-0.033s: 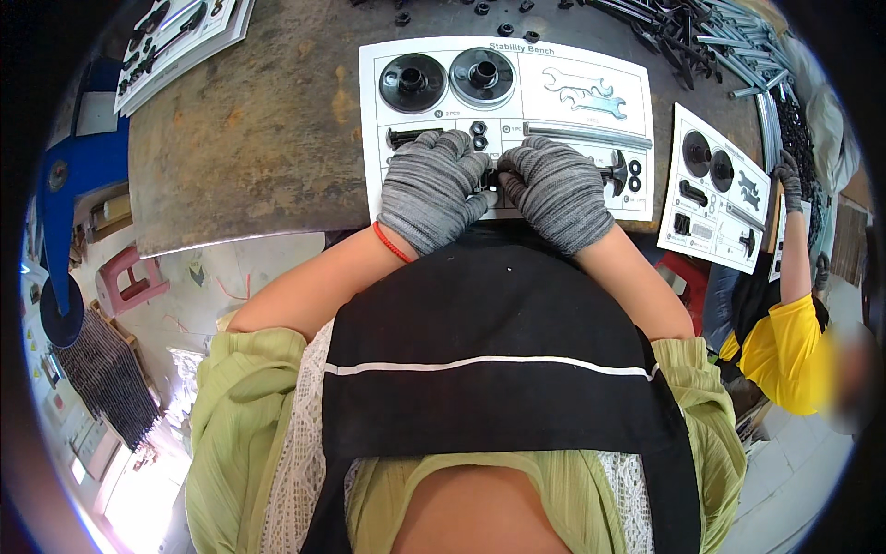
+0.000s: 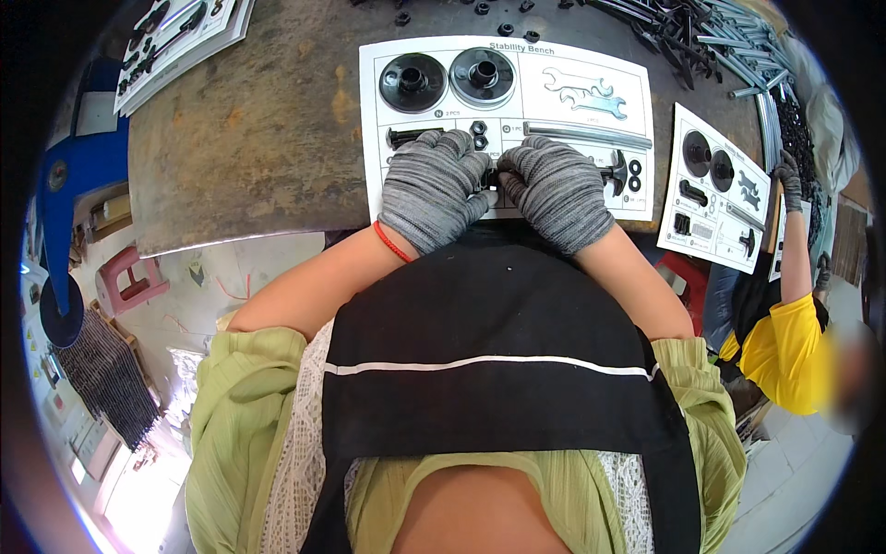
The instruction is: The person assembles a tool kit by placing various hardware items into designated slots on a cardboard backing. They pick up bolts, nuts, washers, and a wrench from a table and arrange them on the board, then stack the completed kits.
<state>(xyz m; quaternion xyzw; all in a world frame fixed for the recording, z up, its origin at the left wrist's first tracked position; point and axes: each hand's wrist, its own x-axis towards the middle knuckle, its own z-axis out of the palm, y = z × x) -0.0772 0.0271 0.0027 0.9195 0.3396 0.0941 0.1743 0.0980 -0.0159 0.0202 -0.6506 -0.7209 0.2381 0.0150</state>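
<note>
Both my hands wear grey striped knit gloves and rest at the near edge of a white parts card (image 2: 632,88). My left hand (image 2: 434,189) lies low on the card with its fingers curled inward, beside long black bolts (image 2: 406,138). My right hand (image 2: 558,192) is bent toward it, thumb and fingertips closed together. Where the fingertips meet, a small black piece (image 2: 491,179) shows, mostly covered. Above the hands the card shows two black discs (image 2: 481,76), two wrenches (image 2: 591,97), black nuts (image 2: 479,136) and a silver rod (image 2: 591,136). Right of my right hand is a black T-shaped knob (image 2: 616,173).
Loose black nuts (image 2: 506,30) lie beyond the card on the worn metal table (image 2: 249,138). Black parts and silver tubes (image 2: 738,55) pile up at far right. A second card (image 2: 711,185) lies right, near a co-worker in yellow (image 2: 784,355). A card stack (image 2: 185,46) sits far left.
</note>
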